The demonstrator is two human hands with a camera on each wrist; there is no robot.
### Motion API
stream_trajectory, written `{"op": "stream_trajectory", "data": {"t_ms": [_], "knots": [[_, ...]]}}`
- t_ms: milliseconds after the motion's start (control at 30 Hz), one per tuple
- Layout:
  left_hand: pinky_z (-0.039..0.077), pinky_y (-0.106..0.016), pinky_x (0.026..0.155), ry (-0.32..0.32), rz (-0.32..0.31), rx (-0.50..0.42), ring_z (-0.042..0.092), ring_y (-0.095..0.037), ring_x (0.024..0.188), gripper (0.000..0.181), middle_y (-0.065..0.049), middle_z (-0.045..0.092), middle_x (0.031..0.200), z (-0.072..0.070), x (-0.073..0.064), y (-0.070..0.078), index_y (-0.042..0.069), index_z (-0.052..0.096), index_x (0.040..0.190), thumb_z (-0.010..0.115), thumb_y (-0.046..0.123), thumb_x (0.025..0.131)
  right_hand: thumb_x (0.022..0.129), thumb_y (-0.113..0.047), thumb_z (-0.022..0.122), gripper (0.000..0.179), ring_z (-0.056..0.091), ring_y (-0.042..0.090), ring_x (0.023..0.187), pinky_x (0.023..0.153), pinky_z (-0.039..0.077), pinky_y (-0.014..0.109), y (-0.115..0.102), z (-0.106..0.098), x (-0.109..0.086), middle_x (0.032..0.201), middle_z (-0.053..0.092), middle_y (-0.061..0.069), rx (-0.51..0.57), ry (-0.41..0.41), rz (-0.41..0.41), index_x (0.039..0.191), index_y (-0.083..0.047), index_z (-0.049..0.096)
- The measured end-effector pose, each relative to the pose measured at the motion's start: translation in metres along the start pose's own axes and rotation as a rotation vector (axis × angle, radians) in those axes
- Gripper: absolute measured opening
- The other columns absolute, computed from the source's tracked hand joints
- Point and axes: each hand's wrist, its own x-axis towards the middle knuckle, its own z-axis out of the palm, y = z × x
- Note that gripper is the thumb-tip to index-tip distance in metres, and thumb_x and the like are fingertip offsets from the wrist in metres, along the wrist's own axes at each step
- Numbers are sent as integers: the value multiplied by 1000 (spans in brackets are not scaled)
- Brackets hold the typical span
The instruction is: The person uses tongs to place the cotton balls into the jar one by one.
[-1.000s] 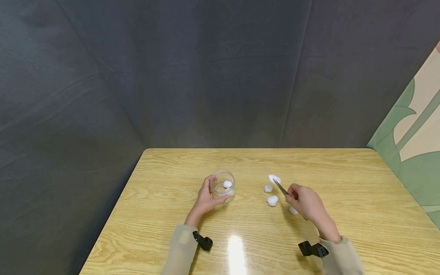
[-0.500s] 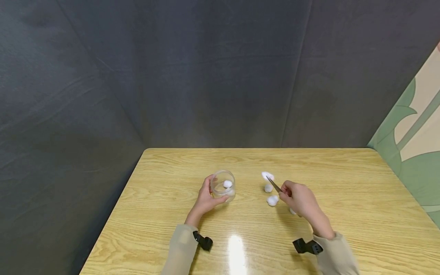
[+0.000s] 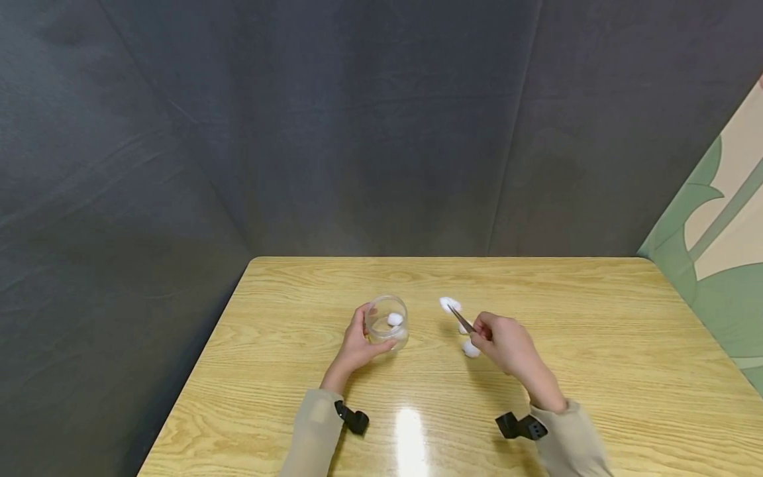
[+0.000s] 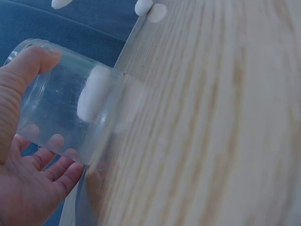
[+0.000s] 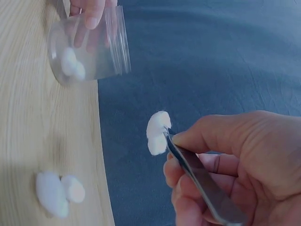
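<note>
My left hand [image 3: 359, 343] holds a clear plastic jar [image 3: 381, 333] upright on the table, thumb on the near side and fingers round the far wall. Inside the jar lies a white cotton ball [image 3: 395, 319]; the right wrist view shows a second cotton ball [image 5: 79, 71] beside it. Between thumb and fingers, my right hand [image 3: 508, 343] pinches metal tweezers [image 5: 200, 181]. Their tips grip a cotton ball [image 5: 158, 133], raised above the table to the right of the jar. Below the tweezers, two cotton balls rest on the table, the nearer cotton ball [image 3: 471, 348] partly covered by my hand.
The wood-grain table [image 3: 286, 298] ends at a dark curtain [image 3: 381, 132] behind and to the left. A panel with green leaf shapes [image 3: 727, 311] stands at the right. Each wrist carries a small black camera [image 3: 356, 421].
My right hand has moved left, bringing the tweezers and their cotton ball closer to the jar. A cotton ball near the right hand is now hidden by it. The left hand stays still.
</note>
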Motion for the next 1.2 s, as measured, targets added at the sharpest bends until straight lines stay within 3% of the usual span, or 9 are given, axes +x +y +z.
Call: {"op": "stream_trajectory", "data": {"t_ms": [600,967,1200], "knots": [[34,-56,92,-3,-11,5,38,-47,121,77,-32,39,134,0,0,1,-7,30,137,75,5,76,80,-3,65,16,37,7,48,45,30,23,-17,14,6,57,45,-7,33,-44,-28,71,-10,54],[34,-56,93,-7,-15,4,38,-46,121,78,-32,39,134,-1,0,0,-7,30,138,75,6,76,79,-3,66,17,35,4,48,44,30,22,-27,24,10,56,44,-8,37,-23,-103,71,-12,55],[36,-51,93,21,-2,3,41,-38,122,82,-24,43,134,4,11,-39,3,32,139,80,11,73,77,-3,66,16,36,5,49,45,31,22,-35,31,15,56,44,-9,39,-25,-128,70,-11,54]]}}
